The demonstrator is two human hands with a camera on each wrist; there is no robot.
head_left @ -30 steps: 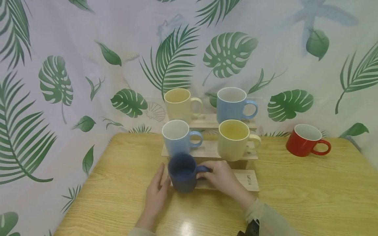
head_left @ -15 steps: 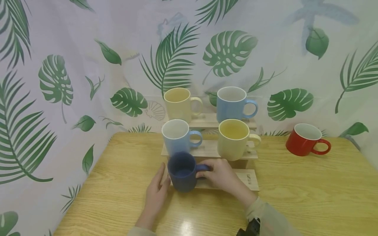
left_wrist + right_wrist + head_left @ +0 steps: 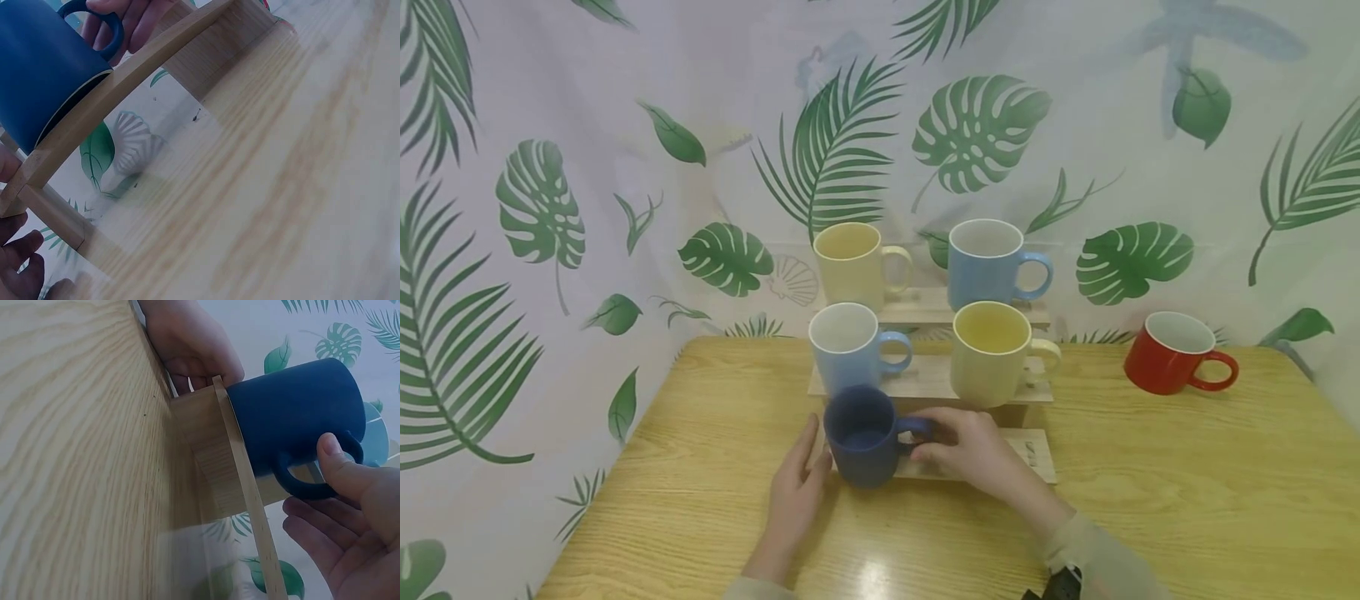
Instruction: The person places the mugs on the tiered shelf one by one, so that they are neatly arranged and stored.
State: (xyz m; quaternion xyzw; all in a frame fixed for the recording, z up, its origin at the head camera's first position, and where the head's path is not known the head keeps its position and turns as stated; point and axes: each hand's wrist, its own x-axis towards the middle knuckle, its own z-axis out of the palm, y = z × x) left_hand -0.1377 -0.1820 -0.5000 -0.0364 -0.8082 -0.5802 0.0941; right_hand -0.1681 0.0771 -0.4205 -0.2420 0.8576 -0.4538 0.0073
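Observation:
A dark blue mug [image 3: 861, 442] stands upright at the left end of the lowest board of a wooden tiered rack [image 3: 1030, 454]. My right hand [image 3: 973, 450] is at its handle. In the right wrist view, the thumb lies against the handle [image 3: 306, 489], while the loosely spread fingers [image 3: 312, 534] stay below, not curled round it. My left hand [image 3: 797, 483] is at the rack's left end, beside the mug. The left wrist view shows fingers [image 3: 22, 253] curled below the board end and one digit above it, holding the board's edge. Part of that hand is out of frame.
On the higher boards stand a yellow mug [image 3: 850, 271] and a blue mug [image 3: 985, 271] behind, a light blue mug [image 3: 846, 358] and a pale yellow mug [image 3: 988, 367] in front. A red mug [image 3: 1165, 358] is on the table [image 3: 1187, 500] at right, by the leaf-print backdrop [image 3: 850, 100].
My right hand has loosened from the handle and drawn slightly right; its grip was tighter before. The dark blue mug and my left hand have stayed in place.

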